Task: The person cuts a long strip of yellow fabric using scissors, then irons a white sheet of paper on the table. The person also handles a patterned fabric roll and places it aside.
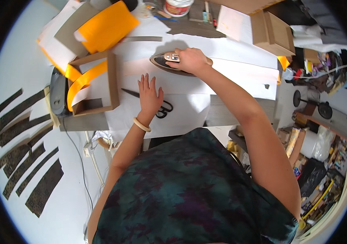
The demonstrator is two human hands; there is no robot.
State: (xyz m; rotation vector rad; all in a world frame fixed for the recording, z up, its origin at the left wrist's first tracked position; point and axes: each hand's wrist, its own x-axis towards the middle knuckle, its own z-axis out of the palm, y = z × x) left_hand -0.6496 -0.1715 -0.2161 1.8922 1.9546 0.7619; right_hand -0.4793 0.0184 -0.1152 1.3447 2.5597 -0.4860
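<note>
My right hand [193, 61] is wrapped round the handle of a clothes iron [157, 61], whose pointed tip faces left. Under the iron lies a long pale strip [238, 70] on white paper [194, 86] that covers the table. My left hand [150, 95] rests on the paper with its fingers stretched out, holding nothing; a cream bangle circles its wrist. Beside and partly beneath that hand lies a pair of black-handled scissors [165, 110], blades pointing left. A narrow grey strip [143, 39] lies beyond the iron.
An open cardboard box [114, 81] with orange and white ribbon stands at the left, orange sheets [108, 26] behind it. A white tub [177, 7] sits at the far edge. Another cardboard box [273, 32] is far right. Dark patterned strips [45, 189] are at the far left.
</note>
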